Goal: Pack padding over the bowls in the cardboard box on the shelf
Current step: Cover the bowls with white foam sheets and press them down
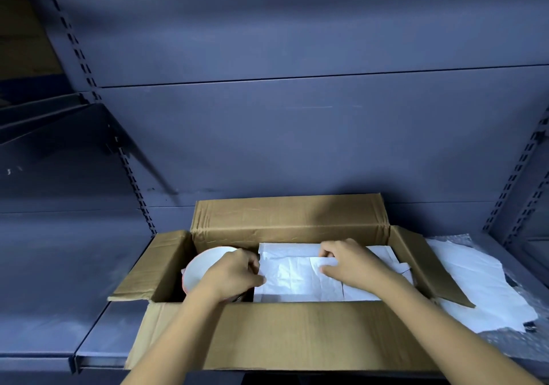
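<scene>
White padding [297, 280] in cardboard box [297, 334]: left hand [234, 271] pinches edge, right hand [347, 263] pinches fold.

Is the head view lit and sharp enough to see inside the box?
Head view: dim, bluish light, yet paper and bowl in the box read clearly; left hand and right hand are sharp; wide-angle lens bends the uprights at the edges; bubble wrap looks soft.

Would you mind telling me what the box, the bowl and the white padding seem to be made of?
The open brown box looks like matt corrugated cardboard, creased at its flaps. The round white bowl looks like smooth glazed ceramic, though plastic is possible. The white padding sheets look like thin paper, wrinkled and folded.
</scene>
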`<action>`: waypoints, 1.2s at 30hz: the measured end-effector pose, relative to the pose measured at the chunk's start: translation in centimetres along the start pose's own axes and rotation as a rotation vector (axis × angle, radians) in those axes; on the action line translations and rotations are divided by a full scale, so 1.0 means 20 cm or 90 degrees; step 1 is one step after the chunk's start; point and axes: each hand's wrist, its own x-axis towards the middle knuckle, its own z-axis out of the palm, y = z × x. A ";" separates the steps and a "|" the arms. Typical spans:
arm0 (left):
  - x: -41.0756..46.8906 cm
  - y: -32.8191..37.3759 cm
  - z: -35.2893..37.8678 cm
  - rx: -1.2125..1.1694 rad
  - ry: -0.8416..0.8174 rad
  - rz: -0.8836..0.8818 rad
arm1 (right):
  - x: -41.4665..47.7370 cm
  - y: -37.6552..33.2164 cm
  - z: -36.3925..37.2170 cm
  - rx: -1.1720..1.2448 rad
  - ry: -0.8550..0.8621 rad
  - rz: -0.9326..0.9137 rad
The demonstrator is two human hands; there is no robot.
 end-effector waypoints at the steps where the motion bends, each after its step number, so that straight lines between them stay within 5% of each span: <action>1: 0.00 0.01 0.02 0.055 0.007 -0.008 | 0.00 0.00 0.01 -0.015 0.002 -0.009; 5: -0.01 0.05 0.07 0.267 0.053 -0.012 | 0.01 0.02 0.06 -0.100 0.039 -0.042; 10: 0.00 0.05 0.07 0.291 0.123 0.101 | 0.01 0.04 0.04 -0.087 0.069 -0.057; 16: 0.07 0.10 0.13 0.201 -0.070 0.288 | -0.04 0.00 0.00 -0.024 0.019 -0.125; 25: 0.17 0.11 0.23 0.363 -0.174 0.220 | -0.09 0.02 0.02 -0.087 -0.253 -0.111; 36: 0.14 0.03 0.16 0.336 -0.035 0.200 | -0.09 0.05 0.04 -0.066 -0.249 -0.118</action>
